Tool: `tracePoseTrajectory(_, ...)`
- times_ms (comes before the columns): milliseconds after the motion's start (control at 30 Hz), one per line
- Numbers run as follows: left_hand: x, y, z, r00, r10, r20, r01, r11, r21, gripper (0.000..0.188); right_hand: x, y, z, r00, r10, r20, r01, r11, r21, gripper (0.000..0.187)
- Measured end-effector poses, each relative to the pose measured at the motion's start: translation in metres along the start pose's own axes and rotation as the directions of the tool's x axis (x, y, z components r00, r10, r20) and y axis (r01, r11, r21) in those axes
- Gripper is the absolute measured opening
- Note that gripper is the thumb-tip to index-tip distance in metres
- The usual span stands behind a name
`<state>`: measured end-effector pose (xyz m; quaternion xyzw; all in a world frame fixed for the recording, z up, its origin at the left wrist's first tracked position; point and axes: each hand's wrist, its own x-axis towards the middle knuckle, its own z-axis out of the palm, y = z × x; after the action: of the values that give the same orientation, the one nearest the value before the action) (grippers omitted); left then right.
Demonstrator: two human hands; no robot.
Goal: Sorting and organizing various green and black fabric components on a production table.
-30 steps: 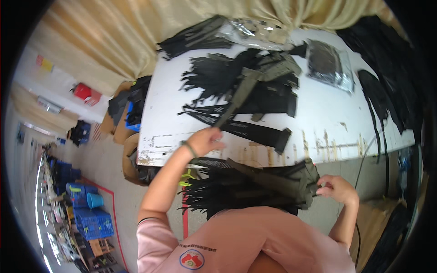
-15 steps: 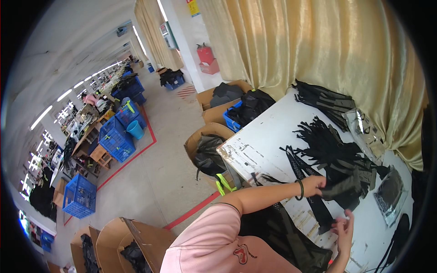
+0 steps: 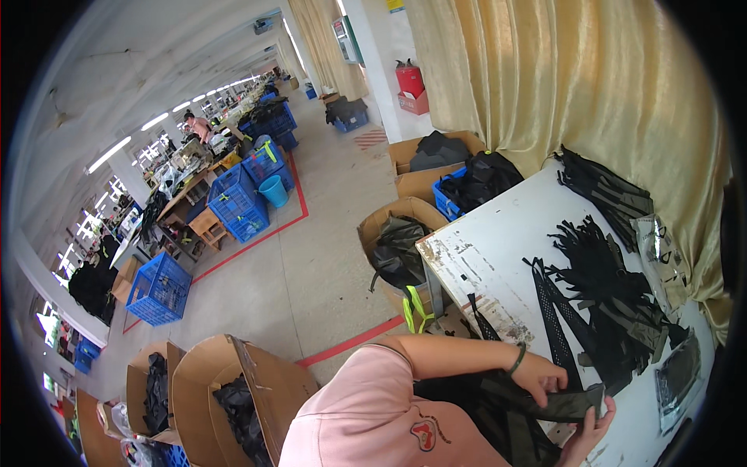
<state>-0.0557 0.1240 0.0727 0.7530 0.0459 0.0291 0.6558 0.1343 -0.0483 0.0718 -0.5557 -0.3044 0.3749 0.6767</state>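
Note:
Between my two hands stretches a dark grey-green fabric strip point(image 3: 574, 404), held low over the near part of the white table point(image 3: 475, 241). My left hand point(image 3: 542, 378), a dark band at its wrist, grips the strip's left part. At its right end, the fingers of my right hand point(image 3: 593, 433) close on the edge. Beneath and left of the hands lies a larger black fabric piece point(image 3: 510, 428), partly hidden by my arm. Just beyond are black mesh strips point(image 3: 554, 335) and a spread pile of black straps and fabric pieces point(image 3: 611, 292).
More dark strips point(image 3: 603, 191) lie by the curtain point(image 3: 537, 78), near a clear plastic bag point(image 3: 663, 257). A plastic-wrapped dark packet point(image 3: 678, 381) sits at right. Left of the table stand an open carton point(image 3: 369, 233) and a blue crate point(image 3: 447, 198); cartons point(image 3: 264, 381) stand lower left.
My left hand has come back from the pile toward me with the dark strip. My right hand, open before, now grips the strip's other end. The view has turned left.

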Motion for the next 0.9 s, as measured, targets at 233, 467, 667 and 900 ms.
tracePoseTrajectory(233,0.043,-0.01,0.051,0.927,0.117,-0.356,-0.054,0.982,0.183,0.014,-0.032,0.007,0.033,0.905,-0.402,0.137,0.394,0.677,-0.622,0.044)
tracePoseTrajectory(467,0.044,-0.018,0.063,0.894,0.105,-0.435,0.001,0.972,0.236,0.016,-0.031,-0.022,0.035,0.841,-0.354,0.408,0.513,0.285,-0.81,0.03)
tracePoseTrajectory(667,0.037,-0.032,0.057,0.935,0.018,-0.355,0.053,0.981,0.188,0.021,-0.03,-0.018,0.023,0.921,-0.195,0.337,0.388,0.399,-0.83,0.02)
tracePoseTrajectory(900,0.032,-0.029,0.063,0.981,0.08,-0.179,-0.056,0.989,0.136,0.02,-0.019,-0.026,0.005,0.935,0.069,0.347,0.271,0.489,-0.829,0.016)
